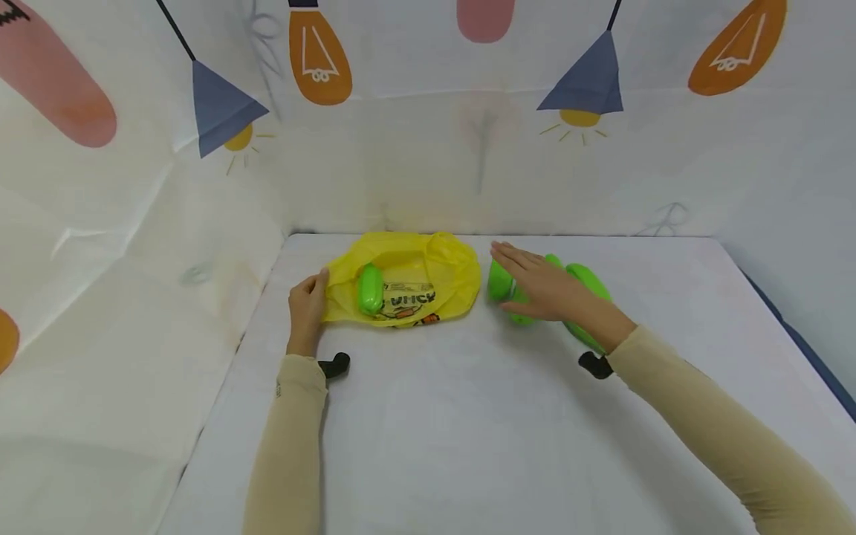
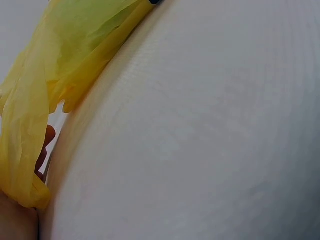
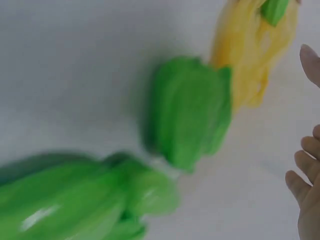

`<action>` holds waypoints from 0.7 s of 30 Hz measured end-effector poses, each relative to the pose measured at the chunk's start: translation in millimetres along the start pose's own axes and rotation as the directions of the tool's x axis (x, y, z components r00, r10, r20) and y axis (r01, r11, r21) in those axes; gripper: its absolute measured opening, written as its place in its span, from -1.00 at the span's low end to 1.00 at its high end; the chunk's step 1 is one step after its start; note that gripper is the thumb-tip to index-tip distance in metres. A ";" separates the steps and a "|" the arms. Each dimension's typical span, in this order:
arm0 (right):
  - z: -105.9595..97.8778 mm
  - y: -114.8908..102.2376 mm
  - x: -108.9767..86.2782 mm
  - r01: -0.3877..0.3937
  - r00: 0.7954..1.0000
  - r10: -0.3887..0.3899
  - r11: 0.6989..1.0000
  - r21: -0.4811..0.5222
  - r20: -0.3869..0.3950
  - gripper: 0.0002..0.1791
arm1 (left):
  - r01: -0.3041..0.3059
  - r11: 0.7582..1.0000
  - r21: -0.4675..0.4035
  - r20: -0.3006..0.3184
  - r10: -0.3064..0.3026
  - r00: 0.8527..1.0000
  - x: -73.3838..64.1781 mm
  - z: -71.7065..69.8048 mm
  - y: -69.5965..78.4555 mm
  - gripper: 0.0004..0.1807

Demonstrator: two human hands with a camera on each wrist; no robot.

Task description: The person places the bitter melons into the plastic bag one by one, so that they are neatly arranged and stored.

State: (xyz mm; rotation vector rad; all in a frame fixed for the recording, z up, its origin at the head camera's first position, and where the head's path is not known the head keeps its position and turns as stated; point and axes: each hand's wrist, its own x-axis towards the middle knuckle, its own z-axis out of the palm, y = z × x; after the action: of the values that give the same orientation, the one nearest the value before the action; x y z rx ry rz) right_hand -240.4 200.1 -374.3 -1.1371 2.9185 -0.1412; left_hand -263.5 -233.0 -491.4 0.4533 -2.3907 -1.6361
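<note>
Left hand [image 1: 307, 308]: we see it grasping the left edge of the yellow plastic bag; in the left wrist view, part of the film hangs over its fingers.
Right hand [image 1: 545, 286]: released, we find, its fingers straight and its thumb apart, held above green objects on the table; nothing is in its grasp.
Yellow plastic bag [image 1: 463, 275]: we see it lying near the table's far edge, between the two hands, with dark lettering and orange print on it.
Small rounded green object [image 1: 371, 290]: within the bag's outline, toward the left side, just beside the print.
Ribbed green object [image 3: 190, 112]: on the table just right of the bag, as we look from the head; partly hidden there by the right hand.
Long green object [image 1: 591, 281]: farther right, its middle behind the right hand and wrist; blurred for us in the right wrist view.
Sleeves [image 1: 294, 438]: beige, with a black wrist mount [image 1: 337, 364] at each cuff.
Table [image 1: 455, 423]: white, meeting a pale backdrop [image 1: 414, 163] printed with lamps and bulbs.
</note>
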 end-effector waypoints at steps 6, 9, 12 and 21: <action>14.1 39.0 -42.6 -0.091 0.996 0.091 0.996 0.009 0.027 0.02 | 0.028 1.000 -0.004 0.003 -0.028 1.000 -0.3 -3.0 -0.1 -0.19; 24.5 48.2 -54.6 -0.122 0.992 0.121 0.992 0.038 0.030 0.03 | 0.030 1.000 0.003 -0.003 -0.030 1.000 -0.8 -4.1 -0.8 -0.19; 34.2 52.1 -59.7 -0.145 0.989 0.143 0.987 0.065 0.030 0.05 | 0.041 0.999 0.006 -0.002 -0.041 0.999 -0.2 -4.1 0.0 -0.19; 56.1 50.4 -53.5 -0.130 0.990 0.128 0.991 0.038 0.053 0.09 | 0.070 0.997 -0.023 0.015 -0.070 0.997 -1.4 -0.4 5.5 -0.22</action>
State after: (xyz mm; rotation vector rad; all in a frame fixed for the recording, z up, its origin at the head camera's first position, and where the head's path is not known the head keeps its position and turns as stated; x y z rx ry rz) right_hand -232.9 268.6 -436.0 -0.9283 2.9193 -0.1682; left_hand -262.7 -231.0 -486.2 0.5283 -2.3893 -1.7002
